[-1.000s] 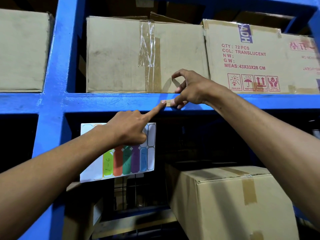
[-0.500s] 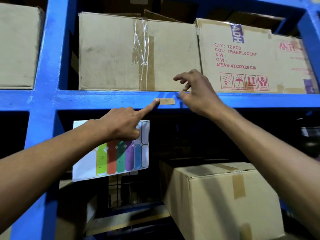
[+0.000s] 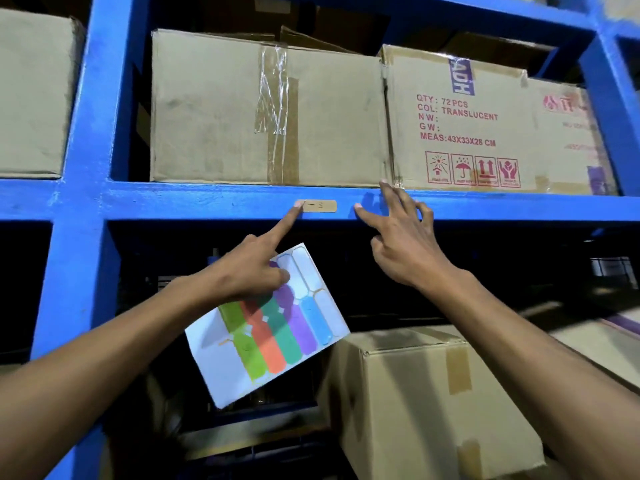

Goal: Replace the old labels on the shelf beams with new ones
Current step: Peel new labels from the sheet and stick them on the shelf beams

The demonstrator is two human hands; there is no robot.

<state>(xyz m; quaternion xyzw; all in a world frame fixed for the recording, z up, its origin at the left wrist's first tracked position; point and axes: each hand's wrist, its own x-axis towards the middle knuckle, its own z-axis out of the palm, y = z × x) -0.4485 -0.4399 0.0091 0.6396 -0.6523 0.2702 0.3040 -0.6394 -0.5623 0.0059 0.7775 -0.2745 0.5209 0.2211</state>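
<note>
A small tan label with handwriting sits flat on the front of the blue shelf beam. My left hand holds a white sticker sheet with coloured labels under its curled fingers, and its index fingertip presses the label's left end. My right hand is just right of the label with fingers spread, its fingertips resting on the beam and holding nothing.
Taped cardboard boxes stand on the shelf above the beam, one printed box to the right. A blue upright post rises at left. Another cardboard box sits on the lower level beneath my right arm.
My right hand let go of the label's right end and moved off to the right, fingers spreading. The label now lies flat on the beam. The sticker sheet tilted.
</note>
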